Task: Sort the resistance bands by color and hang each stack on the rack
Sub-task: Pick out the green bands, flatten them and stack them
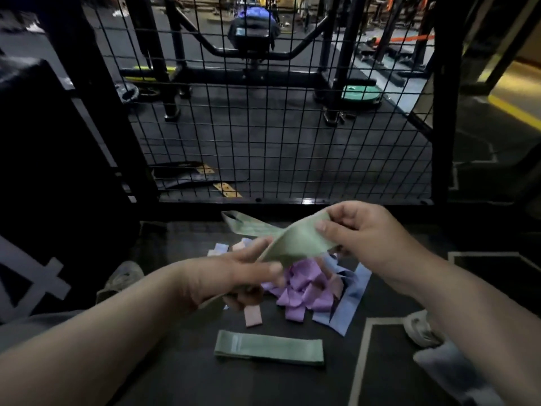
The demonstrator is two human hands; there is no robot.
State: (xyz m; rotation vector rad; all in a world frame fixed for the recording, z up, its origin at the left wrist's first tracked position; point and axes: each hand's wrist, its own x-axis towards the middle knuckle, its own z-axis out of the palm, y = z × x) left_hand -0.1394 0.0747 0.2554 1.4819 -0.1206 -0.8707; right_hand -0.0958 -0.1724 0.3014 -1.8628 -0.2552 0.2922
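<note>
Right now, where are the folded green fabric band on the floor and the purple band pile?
folded green fabric band (269, 348): head view, its middle.
purple band pile (306, 291): head view, its centre.

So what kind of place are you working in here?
Most likely a gym: a machine frame and a green weight plate stand beyond the wire mesh panel, and resistance bands lie piled on the dark floor.

I get one view only, wide-angle, from the head: it faces forward and down, close over the left hand (234, 278) and right hand (367, 238) near me, with the floor (263, 388) below and a wire mesh panel (281, 136) far ahead
</note>
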